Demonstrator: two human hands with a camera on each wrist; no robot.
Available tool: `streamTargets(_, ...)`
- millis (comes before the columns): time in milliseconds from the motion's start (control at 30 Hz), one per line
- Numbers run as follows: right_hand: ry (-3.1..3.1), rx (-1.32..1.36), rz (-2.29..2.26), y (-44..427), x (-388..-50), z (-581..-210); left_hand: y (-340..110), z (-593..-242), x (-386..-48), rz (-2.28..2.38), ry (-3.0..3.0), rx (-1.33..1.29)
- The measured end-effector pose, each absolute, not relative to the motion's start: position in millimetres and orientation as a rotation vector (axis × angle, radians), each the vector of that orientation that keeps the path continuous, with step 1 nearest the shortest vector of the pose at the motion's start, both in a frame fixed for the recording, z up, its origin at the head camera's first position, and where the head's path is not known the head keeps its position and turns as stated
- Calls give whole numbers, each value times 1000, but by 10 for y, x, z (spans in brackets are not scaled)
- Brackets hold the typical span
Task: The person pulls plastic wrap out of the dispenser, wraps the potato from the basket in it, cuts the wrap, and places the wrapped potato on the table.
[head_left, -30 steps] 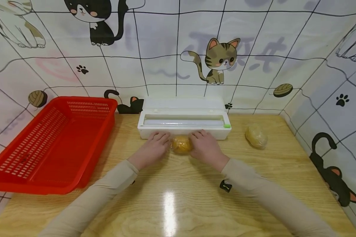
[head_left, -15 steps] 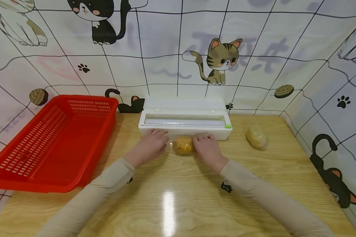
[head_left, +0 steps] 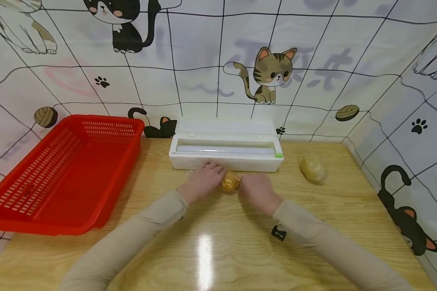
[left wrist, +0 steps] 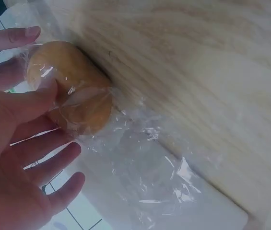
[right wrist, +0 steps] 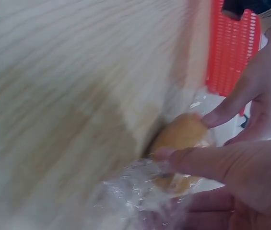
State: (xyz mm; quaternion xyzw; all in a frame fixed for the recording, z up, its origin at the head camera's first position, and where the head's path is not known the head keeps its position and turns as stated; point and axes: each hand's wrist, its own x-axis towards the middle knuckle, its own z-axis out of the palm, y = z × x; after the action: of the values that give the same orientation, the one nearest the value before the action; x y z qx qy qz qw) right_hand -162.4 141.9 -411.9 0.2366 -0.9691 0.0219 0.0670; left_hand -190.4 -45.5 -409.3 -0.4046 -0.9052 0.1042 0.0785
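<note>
A round yellow-orange item (head_left: 230,182), smooth and wrapped in clear plastic film (left wrist: 149,177), sits on the table between both hands. My left hand (head_left: 206,181) holds it from the left, thumb on the near side and fingers round the far side. From the right, my right hand (head_left: 257,193) pinches the film against the item, its thumb across the front in the right wrist view. Loose film spreads out beside the item in both wrist views. Just behind the hands stands a white cling film box (head_left: 225,163), lid up, with a roll (head_left: 225,150) inside.
A large red plastic basket (head_left: 91,226) stands at the left. On the right of the table (head_left: 240,258) lies a second film-wrapped, paler yellow item (head_left: 314,168). Cat-patterned sheeting (head_left: 196,89) rises behind and at both sides.
My left hand first drew back left from the item, then came right and closed in on it. The item has shifted slightly right. My right hand's fingers are now more curled.
</note>
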Motion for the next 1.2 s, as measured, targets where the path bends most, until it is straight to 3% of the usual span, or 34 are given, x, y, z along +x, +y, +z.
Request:
streamTargets(300, -3291, 544, 508, 1391, -1749, -3985, -479, -4078, -1981, 305, -2604, -1245)
streamTargets(600, -3380, 670, 1220, 1638, -1954, -4015, -485, -4041, -2002, 73, -2681, -1385)
streamTargets(1200, -3200, 158, 2365, 1802, -2024, -4218, -490, -4038, -2058, -146, -2845, -1399)
